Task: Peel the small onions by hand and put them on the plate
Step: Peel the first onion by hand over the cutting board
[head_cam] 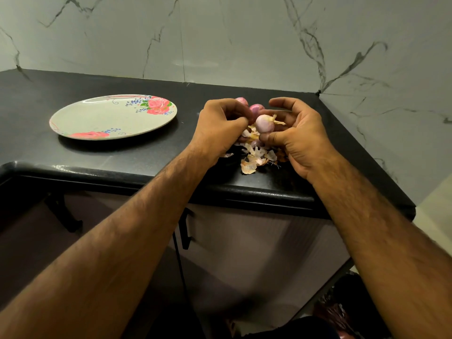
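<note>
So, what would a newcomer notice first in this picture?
Two hands meet over the black counter: the right hand holds a pale, partly peeled onion, the left hand curls beside it. Peels lie heaped beneath them, and the flowered plate to the left holds no onion.

black tabletop (117,165) in a marble-walled corner

the back wall (220,33) is pale grey-white marble with thin dark veins, glossy enough to catch a soft smear of light near its middle; a fine vertical seam (182,45) divides its slabs. it meets a side wall (391,99) of the same marble at the far right corner of the tabletop. the tabletop is dark, faintly speckled stone with a rounded, shiny front edge that steps back on the left. under it stand pale mauve cabinet doors (244,245) with black handles (186,228), dim in shadow. light is even and subdued. the lower right is too dark and blurred to make out.
</note>
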